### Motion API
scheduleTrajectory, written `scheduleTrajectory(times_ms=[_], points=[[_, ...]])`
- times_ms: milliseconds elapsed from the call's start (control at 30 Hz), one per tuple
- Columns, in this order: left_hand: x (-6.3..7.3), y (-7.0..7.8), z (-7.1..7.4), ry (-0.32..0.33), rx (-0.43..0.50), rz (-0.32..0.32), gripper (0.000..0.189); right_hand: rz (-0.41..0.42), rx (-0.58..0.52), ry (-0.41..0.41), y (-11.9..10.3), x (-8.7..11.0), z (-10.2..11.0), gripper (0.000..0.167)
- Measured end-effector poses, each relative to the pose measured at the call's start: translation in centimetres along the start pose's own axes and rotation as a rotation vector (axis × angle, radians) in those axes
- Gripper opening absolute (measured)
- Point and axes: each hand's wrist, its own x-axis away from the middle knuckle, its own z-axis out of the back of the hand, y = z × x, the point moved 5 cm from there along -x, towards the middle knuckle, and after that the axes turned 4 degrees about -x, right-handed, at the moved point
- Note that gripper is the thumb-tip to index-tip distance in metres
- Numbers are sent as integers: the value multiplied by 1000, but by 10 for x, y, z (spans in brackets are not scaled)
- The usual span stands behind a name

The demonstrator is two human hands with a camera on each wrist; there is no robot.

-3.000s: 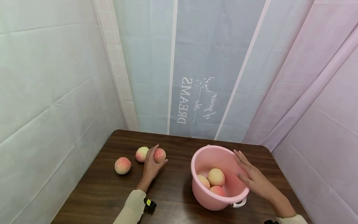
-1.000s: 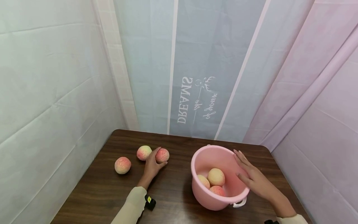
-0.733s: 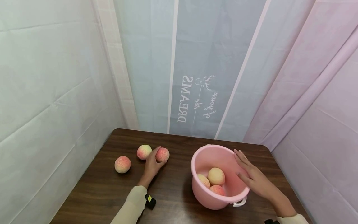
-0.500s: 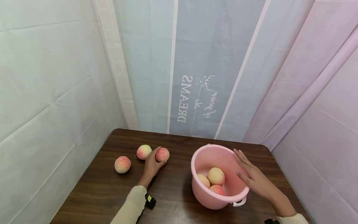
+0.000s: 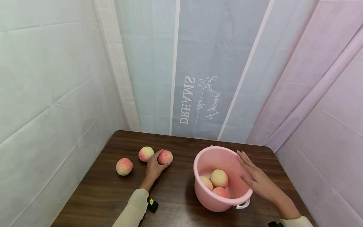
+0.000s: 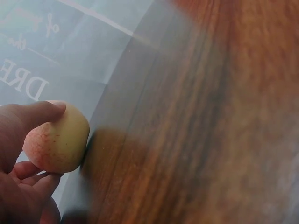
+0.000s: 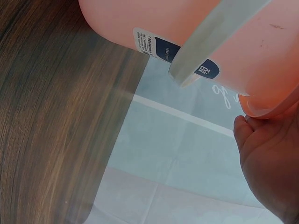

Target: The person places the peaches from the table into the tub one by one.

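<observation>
My left hand (image 5: 154,167) grips a pink-and-cream peach (image 5: 165,157) on the wooden table, fingers behind and thumb in front. In the left wrist view the peach (image 6: 58,137) shows its pale side between thumb and fingers. Close to the back of that hand sits a second peach (image 5: 146,154), and farther left lies a third peach (image 5: 124,166). On the right stands a pink bucket (image 5: 205,197) with three peaches in it, one of them a yellow peach (image 5: 219,178). My right hand (image 5: 259,183) rests at the bucket's right rim, fingers straight, thumb over the inside.
The dark wooden table (image 5: 175,186) ends at a back edge against a grey-blue curtain (image 5: 198,63) with lettering. Pale sheets (image 5: 56,110) hang at both sides. A white handle (image 5: 243,205) hangs at the bucket's front right.
Over three seconds the gripped peach and left hand shift slightly right. The neighbouring peach has turned and moved a little right too. The right hand and bucket stay put.
</observation>
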Motion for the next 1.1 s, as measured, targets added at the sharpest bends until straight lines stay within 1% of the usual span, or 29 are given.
scheduleTrajectory(times_ms=[333,567,733,967,1100], points=[[1,3,4,29,18,-14,69,1,6,4,-2,0,0,63],[1,9,8,25,35,-6,70,-13,4,-2,-1,0,0,63],[1,19,13,7,44,-17,71,4,8,6,-2,0,0,63],[2,35,20,-12,108,6,70,17,7,6,-3,0,0,63],[4,46,26,-27,135,2,70,8,-5,10,-2,1,-2,63]])
